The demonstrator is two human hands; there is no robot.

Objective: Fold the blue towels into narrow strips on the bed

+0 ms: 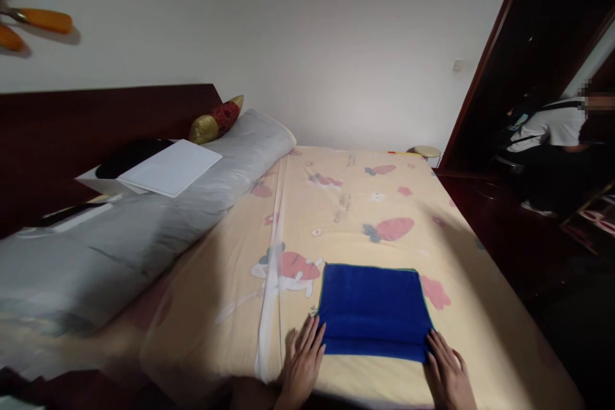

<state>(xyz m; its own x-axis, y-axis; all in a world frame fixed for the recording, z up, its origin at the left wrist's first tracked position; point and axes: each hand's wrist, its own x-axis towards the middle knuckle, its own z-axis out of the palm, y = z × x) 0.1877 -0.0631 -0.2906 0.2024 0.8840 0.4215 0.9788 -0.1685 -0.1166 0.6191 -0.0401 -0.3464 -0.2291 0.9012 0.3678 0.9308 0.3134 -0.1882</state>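
A blue cloth (372, 301) with a thin green edge lies on the bed sheet (346, 211), its near side folded over in a narrow strip. My left hand (306, 352) rests at the cloth's near left corner, fingers stretched out and fingertips on its edge. At the near right corner lies my right hand (448, 362), its fingers extended and touching the cloth's edge. Neither hand grips anything that I can see. The sheet is pale yellow with pink carrot and rabbit prints.
A long grey pillow (192, 211) runs along the dark headboard (120, 109). On it are a white box lid (173, 166) and a red and gold cushion (218, 120). A round stool (427, 152) stands beyond the bed. At the far right a person (552, 134) sits.
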